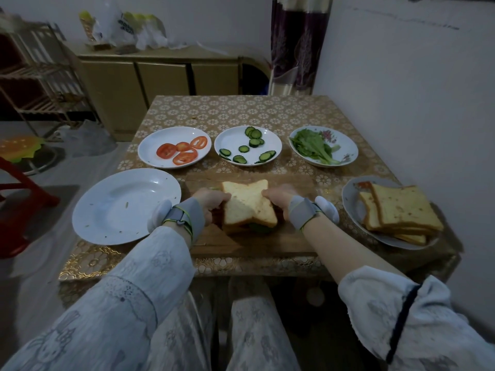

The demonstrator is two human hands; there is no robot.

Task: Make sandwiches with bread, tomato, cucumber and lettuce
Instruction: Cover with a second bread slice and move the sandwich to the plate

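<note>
Two hands held a sandwich on the wooden cutting board [241, 245].

The left hand [211, 200] and right hand [276, 196] curled round the sides of the square golden-brown sandwich [247, 204], in the middle of the table. At 12 o'clock sat a white plate of green cucumber slices [247, 145], at 11 red tomato slices [182, 151], at 1 green lettuce leaves [312, 147], at 3 stacked bread slices [399, 210], at 9 a round white plate [126, 207].
</note>
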